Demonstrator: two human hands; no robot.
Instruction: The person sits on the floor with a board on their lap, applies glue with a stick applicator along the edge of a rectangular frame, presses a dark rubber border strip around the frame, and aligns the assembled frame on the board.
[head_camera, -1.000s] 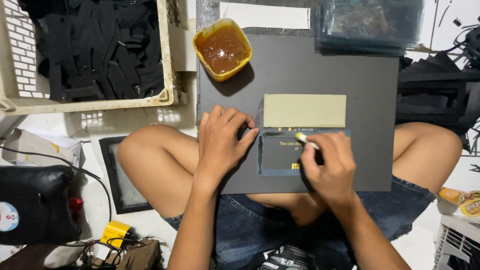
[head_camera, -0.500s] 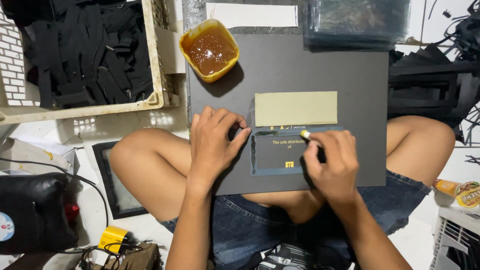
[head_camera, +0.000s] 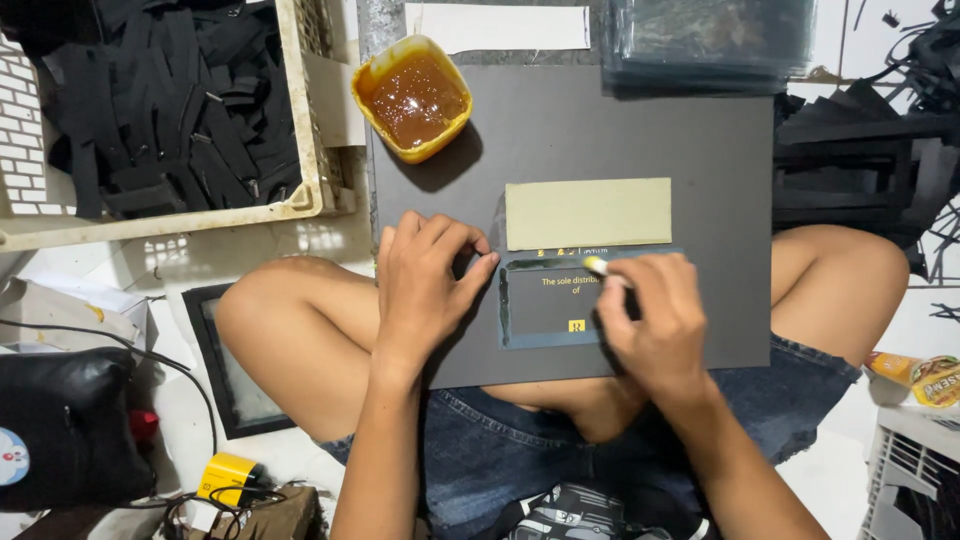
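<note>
left hand: fingers bent, tips pressing the left end of the dark printed card
right hand: pinching a small brush at the card's top edge
card: on the grey board (across the lap), below a tan strip
glue bowl: board's far left corner

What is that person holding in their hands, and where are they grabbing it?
The right hand grips a small pale-tipped stick by its lower end, tip poking out. The left hand holds nothing; it presses flat beside the dark card.
</note>
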